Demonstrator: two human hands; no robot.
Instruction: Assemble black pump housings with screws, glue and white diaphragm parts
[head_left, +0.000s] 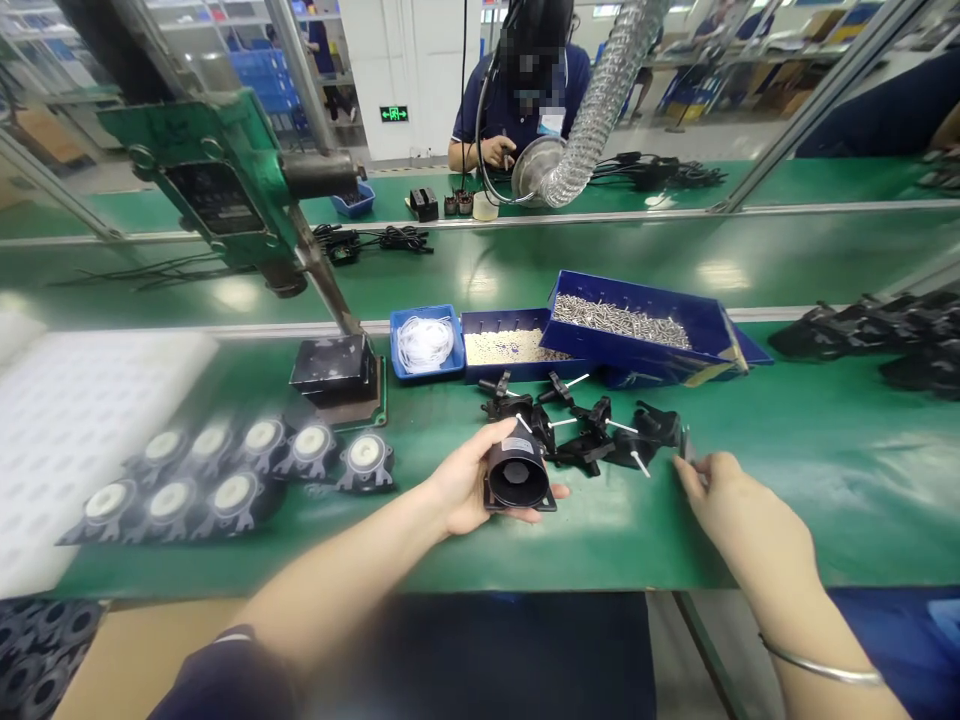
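Near the middle of the green bench, my left hand is wrapped round a black cylindrical housing with a square flange, its round opening facing me. My right hand is to the right, its thumb and fingers pinched on a small dark part too small to name. Between and behind the hands lie several black brackets with white sticks or ties. Two rows of black round parts with pale centres stand on the bench to the left.
A green press rises at left beside white foam. Behind the brackets are a blue tray of white rings, a pale-grain bin and a screw bin. Black parts lie right. A person sits opposite, behind a duct.
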